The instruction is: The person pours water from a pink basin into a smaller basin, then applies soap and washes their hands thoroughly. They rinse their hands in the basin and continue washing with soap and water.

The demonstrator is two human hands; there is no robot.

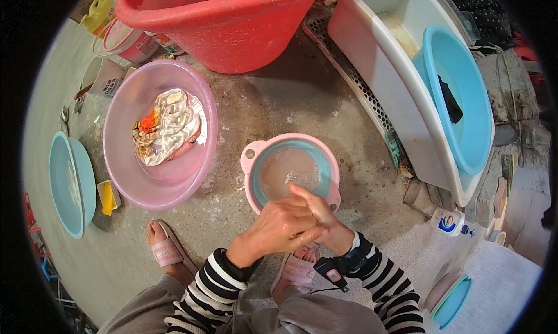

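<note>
My left hand (279, 227) and my right hand (324, 218) press together, wet, over the near rim of a small pink and blue basin (333, 170). Cloudy, slightly foamy water (290, 166) fills part of that basin. A dark mark shows on my left hand. I see no object between the hands, though the touching palms are hidden. Left of them, a large pink plastic basin (122, 168) holds crumpled wet white cloth (172, 122) with an orange patch (148, 122).
A large red tub (253, 33) stands ahead. At the right, a blue basin (468, 85) with black cloth (450, 101) rests in a white sink (392, 85). A pump bottle (449, 222) lies nearby. Another blue basin (87, 181) leans at the left.
</note>
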